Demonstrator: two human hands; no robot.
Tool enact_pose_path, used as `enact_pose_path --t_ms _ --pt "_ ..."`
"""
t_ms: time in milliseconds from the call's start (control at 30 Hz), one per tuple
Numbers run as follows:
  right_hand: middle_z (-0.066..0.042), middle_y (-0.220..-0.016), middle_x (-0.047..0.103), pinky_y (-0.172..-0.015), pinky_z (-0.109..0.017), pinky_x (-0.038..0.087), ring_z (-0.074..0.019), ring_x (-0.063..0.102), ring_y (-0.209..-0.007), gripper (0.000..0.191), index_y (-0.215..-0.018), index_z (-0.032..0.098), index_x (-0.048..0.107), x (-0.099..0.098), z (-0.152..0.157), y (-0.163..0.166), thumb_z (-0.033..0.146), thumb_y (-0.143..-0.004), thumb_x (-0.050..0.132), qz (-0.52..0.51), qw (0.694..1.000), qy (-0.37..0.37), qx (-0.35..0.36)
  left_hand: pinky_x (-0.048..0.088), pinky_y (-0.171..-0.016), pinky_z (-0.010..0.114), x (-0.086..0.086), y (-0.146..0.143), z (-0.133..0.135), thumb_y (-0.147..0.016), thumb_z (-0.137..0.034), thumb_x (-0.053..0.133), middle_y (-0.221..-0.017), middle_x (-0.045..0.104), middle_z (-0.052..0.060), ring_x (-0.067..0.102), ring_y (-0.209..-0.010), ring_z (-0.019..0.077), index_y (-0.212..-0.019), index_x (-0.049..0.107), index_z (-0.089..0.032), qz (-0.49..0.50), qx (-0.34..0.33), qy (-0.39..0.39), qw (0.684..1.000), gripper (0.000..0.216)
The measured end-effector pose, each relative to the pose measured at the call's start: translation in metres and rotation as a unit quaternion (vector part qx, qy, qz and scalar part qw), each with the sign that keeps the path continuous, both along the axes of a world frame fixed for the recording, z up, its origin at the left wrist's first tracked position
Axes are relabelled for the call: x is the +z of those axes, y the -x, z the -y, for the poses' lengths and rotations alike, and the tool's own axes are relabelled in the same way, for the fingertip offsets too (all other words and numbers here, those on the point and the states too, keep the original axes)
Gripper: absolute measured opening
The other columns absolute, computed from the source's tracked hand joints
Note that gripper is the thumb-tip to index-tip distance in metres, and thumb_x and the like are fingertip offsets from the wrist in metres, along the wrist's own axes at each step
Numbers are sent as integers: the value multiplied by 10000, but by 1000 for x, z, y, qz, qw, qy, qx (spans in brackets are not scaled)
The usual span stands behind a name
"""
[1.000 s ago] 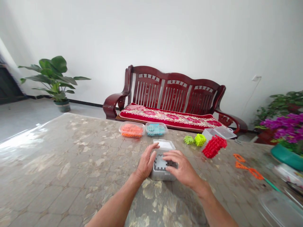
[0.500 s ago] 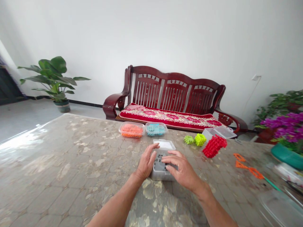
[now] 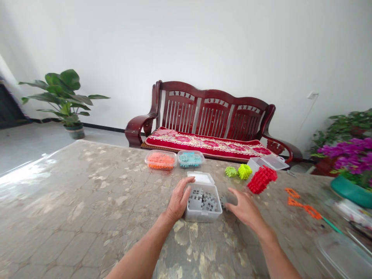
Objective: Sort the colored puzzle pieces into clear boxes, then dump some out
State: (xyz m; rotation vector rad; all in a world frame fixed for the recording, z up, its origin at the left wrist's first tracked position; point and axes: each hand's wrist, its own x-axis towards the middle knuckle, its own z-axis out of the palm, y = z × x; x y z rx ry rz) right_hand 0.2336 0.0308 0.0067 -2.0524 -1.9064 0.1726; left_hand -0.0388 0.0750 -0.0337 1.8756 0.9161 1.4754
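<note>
A clear plastic box (image 3: 203,215) of grey interlocking building pieces (image 3: 207,201) stands on the table, its hinged lid (image 3: 200,178) tipped back on the far side. My left hand (image 3: 178,199) grips the box's left side, fingers along the rim. To the right of the box, my right hand (image 3: 245,207) is low over the table, fingers and thumb spread apart. A loose grey piece (image 3: 223,202) is by its fingertips, next to the box wall; whether they touch it I cannot tell.
Tubs of orange pieces (image 3: 161,160) and blue pieces (image 3: 191,159) stand behind the box. Yellow-green clusters (image 3: 245,171) and a red stack (image 3: 262,179) lie right, near an open clear box (image 3: 274,162). Farther right are orange linked pieces (image 3: 312,211) and a flower pot (image 3: 351,192).
My right hand has moved from over the grey pieces in the box to the table on the right, where a loose grey piece now shows. My left hand stays on the box.
</note>
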Motion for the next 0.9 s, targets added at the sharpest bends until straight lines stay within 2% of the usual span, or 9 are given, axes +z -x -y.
enact_pose_path --t_ms 100,233,400,500,600,733,900 --pt "-117 -1224 665 -961 -401 434 -318 564 -1181 659 -1337 203 560 -2 5 5 330 -700 674 55 998 39 -14 412 -1035 388 0 0 0 -963 -234 402 -1193 642 82 570 -1149 212 -1240 559 -211 -2 3 -3 1000 319" --pt "-109 -1151 700 -867 -382 479 -303 626 -1096 608 -1327 225 559 -8 6 8 296 -729 648 72 996 49 -25 409 -1043 396 0 0 -1 -961 -231 396 -1202 637 88 563 -1161 214 -1219 570 -207 -2 2 -5 1000 312" --pt "-127 -1132 712 -818 -413 509 -314 665 -1034 538 -1286 213 582 -11 5 6 272 -752 613 47 999 13 -18 413 -1045 397 0 0 -2 -959 -233 403 -1199 642 86 568 -1160 217 -1213 583 -207 0 1 -7 1000 313" --pt "-127 -1127 714 -862 -420 512 -283 681 -1005 541 -1290 187 571 1 5 8 293 -761 617 -21 999 -45 -19 413 -1047 396 -1 0 -2 -958 -232 404 -1199 642 86 568 -1164 218 -1205 590 -207 1 0 -8 1000 310" --pt "-99 -1168 699 -911 -394 504 -241 670 -1018 552 -1293 192 567 24 10 20 291 -753 631 -92 990 -97 42 411 -1048 390 -1 0 -2 -961 -235 401 -1209 638 87 565 -1171 218 -1204 591 -206 1 1 -5 1000 309" --pt "-56 -1204 680 -969 -390 468 -229 628 -1073 553 -1271 245 599 51 21 45 205 -722 652 -97 983 -90 128 410 -1050 388 0 0 -1 -966 -239 395 -1225 633 87 560 -1180 219 -1209 588 -209 -1 2 -7 1000 312" --pt "-37 -1169 693 -981 -397 448 -232 599 -1093 481 -1192 287 665 60 24 58 159 -729 665 -74 971 -46 223 403 -1064 394 -1 0 -2 -974 -236 386 -1246 622 92 548 -1204 220 -1220 586 -207 -9 -1 -12 1000 319"
